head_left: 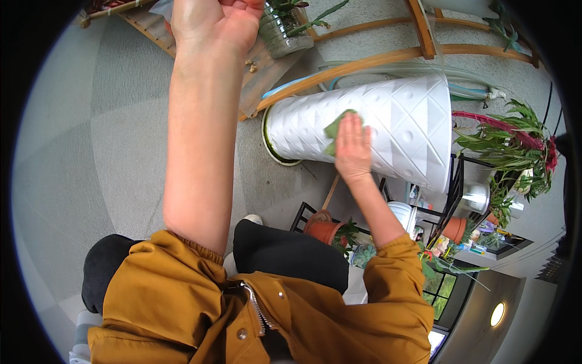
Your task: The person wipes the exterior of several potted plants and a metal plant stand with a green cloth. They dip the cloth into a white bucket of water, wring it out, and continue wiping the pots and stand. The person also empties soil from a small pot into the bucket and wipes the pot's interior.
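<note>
A tall white planter (pixel 400 121) with a raised diamond pattern lies across the view, its narrow end to the left and its wide rim to the right. My right hand (pixel 353 145) presses a green cloth (pixel 337 128) against the planter's side, fingers together and slightly blurred. Part of the cloth is hidden under the hand. At the top edge, my left hand (pixel 221 21) is turned palm up with its fingers loosely curled. Some of it is cut off, and nothing shows in the palm. Just right of it stands a clear container with a plant (pixel 285 36).
Curved wooden rails (pixel 364 64) and a clear hose (pixel 418 73) run behind the planter. A dark metal shelf (pixel 458 182) with pots is to the right, beneath a leafy plant with pink flowers (pixel 521 133). A terracotta pot (pixel 322 229) stands near my knee. Grey carpet (pixel 133 133) lies left.
</note>
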{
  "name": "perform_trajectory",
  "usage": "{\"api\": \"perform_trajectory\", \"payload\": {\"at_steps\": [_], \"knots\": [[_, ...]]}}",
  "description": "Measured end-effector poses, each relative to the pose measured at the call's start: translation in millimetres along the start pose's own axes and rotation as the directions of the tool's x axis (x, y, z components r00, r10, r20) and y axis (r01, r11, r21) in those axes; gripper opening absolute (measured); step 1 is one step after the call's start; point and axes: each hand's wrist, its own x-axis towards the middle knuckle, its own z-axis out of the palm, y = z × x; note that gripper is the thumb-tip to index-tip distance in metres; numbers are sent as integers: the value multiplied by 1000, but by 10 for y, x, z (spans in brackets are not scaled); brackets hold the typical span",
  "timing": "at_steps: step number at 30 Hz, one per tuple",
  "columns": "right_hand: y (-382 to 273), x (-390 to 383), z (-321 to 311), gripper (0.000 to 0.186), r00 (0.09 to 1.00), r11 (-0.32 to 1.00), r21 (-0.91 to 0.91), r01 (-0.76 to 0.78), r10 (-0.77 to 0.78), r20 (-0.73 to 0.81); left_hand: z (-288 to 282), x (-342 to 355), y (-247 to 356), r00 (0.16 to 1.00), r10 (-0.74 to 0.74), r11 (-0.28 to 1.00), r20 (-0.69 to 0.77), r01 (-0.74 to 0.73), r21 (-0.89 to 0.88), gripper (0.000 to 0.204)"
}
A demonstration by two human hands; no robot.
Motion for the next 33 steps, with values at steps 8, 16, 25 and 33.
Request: {"api": "perform_trajectory", "payload": {"at_steps": [8, 16, 25, 33], "knots": [[-606, -253, 512, 52, 968, 973, 36, 226, -221, -123, 83, -126, 166, 992, 68, 987, 110, -83, 137, 8], [911, -693, -305, 48, 754, 907, 8, -421, 354, -554, 108, -188, 9, 983, -45, 992, 180, 22, 126, 9], [-462, -339, 347, 35, 747, 914, 246, -322, 405, -528, 80, -390, -180, 973, -146, 939, 181, 79, 334, 9], [707, -451, -252, 54, 133, 516, 598, -614, 814, -566, 99, -785, -868, 923, -84, 765, 374, -181, 618, 11]]}}
